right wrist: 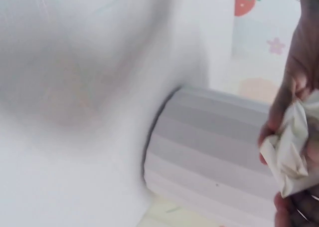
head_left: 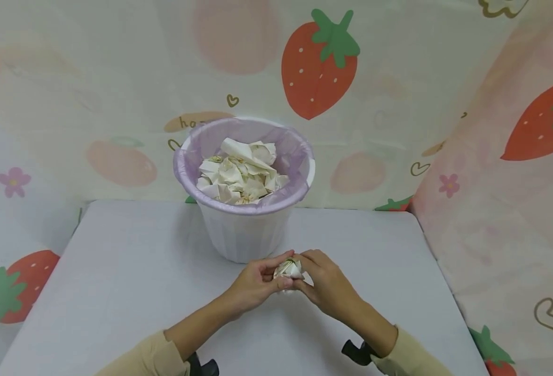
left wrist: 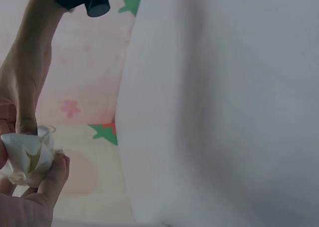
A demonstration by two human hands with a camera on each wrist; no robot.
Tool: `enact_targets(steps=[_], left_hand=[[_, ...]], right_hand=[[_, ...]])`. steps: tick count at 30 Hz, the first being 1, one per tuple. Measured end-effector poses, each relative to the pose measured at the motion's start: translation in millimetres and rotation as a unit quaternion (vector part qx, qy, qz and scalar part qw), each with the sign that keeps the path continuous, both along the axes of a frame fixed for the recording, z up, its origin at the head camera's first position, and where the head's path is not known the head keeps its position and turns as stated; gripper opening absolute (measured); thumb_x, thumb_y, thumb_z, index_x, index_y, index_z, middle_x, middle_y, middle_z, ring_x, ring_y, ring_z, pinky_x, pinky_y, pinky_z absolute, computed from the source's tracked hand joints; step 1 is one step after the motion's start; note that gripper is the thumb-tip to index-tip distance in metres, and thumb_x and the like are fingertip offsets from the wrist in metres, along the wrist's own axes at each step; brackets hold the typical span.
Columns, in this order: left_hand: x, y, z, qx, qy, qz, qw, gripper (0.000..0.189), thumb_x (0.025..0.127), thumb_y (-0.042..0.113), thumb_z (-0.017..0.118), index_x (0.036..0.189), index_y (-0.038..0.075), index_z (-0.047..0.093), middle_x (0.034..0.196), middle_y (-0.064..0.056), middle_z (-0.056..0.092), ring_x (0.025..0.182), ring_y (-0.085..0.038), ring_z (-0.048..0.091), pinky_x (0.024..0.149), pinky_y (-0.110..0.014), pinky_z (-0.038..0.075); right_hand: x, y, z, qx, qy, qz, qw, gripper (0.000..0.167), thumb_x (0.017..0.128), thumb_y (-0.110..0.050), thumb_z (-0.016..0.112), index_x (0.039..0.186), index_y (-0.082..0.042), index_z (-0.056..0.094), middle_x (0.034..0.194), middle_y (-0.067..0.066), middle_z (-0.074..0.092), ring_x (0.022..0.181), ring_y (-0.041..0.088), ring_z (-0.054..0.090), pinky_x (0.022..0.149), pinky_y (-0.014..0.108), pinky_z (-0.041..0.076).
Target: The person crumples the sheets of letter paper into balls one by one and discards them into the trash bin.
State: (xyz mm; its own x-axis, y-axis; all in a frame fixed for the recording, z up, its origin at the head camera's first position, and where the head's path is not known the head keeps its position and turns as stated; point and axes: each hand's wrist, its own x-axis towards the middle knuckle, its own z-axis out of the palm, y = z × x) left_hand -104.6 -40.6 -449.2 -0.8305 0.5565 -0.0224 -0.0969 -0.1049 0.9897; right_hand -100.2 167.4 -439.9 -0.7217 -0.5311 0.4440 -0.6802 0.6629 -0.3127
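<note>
A crumpled ball of off-white paper (head_left: 288,268) is held between both hands in front of the bin. The left hand (head_left: 254,284) grips it from the left, thumb on the near side. From the right, the right hand (head_left: 329,282) pinches the same ball with curled fingers and thumb. The left wrist view shows the creased paper (left wrist: 31,157) between the fingertips of both hands. In the right wrist view its folds (right wrist: 289,152) stick out between the hands, which are partly cut off by the frame edge.
Just behind the hands stands a white ribbed bin (head_left: 244,235) with a purple liner (head_left: 189,172) folded over its rim. Several crumpled papers (head_left: 239,175) fill it. A white table (head_left: 130,271) lies underneath, with strawberry-print cloth (head_left: 399,104) behind and at the sides.
</note>
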Motion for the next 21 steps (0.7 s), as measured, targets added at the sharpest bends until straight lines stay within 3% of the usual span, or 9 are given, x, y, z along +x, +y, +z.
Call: enact_targets(steps=[4,8,14,18,21], left_hand=[[-1.7,0.7,1.5,-0.022,-0.012,0.048,0.9985,0.048,0.095,0.015,0.069,0.140,0.006,0.056,0.119,-0.016,0.069,0.099,-0.019,0.069,0.080,-0.027,0.057],[-3.5,0.8,0.9,-0.015,-0.064,0.082,0.9944,0.042,0.094,0.014,0.070,0.133,0.002,0.059,0.105,-0.015,0.073,0.089,-0.016,0.069,0.077,-0.027,0.056],[-3.7,0.4,-1.7,0.010,-0.105,0.092,0.9902,0.043,0.094,0.013,0.070,0.131,-0.003,0.058,0.102,-0.014,0.073,0.086,-0.014,0.069,0.078,-0.029,0.057],[-4.1,1.7,-3.2,0.015,-0.112,0.101,0.9885,0.040,0.094,0.011,0.070,0.130,-0.003,0.058,0.098,-0.011,0.074,0.085,-0.013,0.069,0.076,-0.028,0.057],[-3.8,5.1,-3.0,0.026,-0.119,0.105,0.9869,0.038,0.094,0.010,0.070,0.127,-0.004,0.058,0.094,-0.010,0.074,0.083,-0.014,0.069,0.074,-0.028,0.058]], right_hand=[[-1.2,-5.4,-1.7,-0.042,0.037,-0.002,0.9984,0.053,0.075,-0.015,0.088,0.119,0.004,0.066,0.106,0.012,0.068,0.098,0.022,0.066,0.079,0.031,0.059],[-2.4,-4.6,-2.6,-0.036,0.045,0.032,0.9979,0.063,0.079,-0.016,0.085,0.130,0.008,0.058,0.113,0.017,0.069,0.103,0.028,0.068,0.082,0.037,0.059],[-4.4,2.2,-0.9,-0.020,0.003,0.080,0.9966,0.068,0.083,-0.020,0.082,0.139,0.006,0.051,0.124,0.018,0.066,0.110,0.028,0.067,0.088,0.038,0.057],[-4.7,2.3,0.2,-0.021,-0.014,0.089,0.9957,0.085,0.076,-0.031,0.088,0.141,0.005,0.049,0.128,0.019,0.064,0.114,0.028,0.065,0.089,0.037,0.056],[-4.1,-2.2,-1.7,-0.030,0.007,0.068,0.9972,0.091,0.068,-0.039,0.092,0.137,0.005,0.052,0.125,0.019,0.066,0.110,0.029,0.067,0.086,0.037,0.058]])
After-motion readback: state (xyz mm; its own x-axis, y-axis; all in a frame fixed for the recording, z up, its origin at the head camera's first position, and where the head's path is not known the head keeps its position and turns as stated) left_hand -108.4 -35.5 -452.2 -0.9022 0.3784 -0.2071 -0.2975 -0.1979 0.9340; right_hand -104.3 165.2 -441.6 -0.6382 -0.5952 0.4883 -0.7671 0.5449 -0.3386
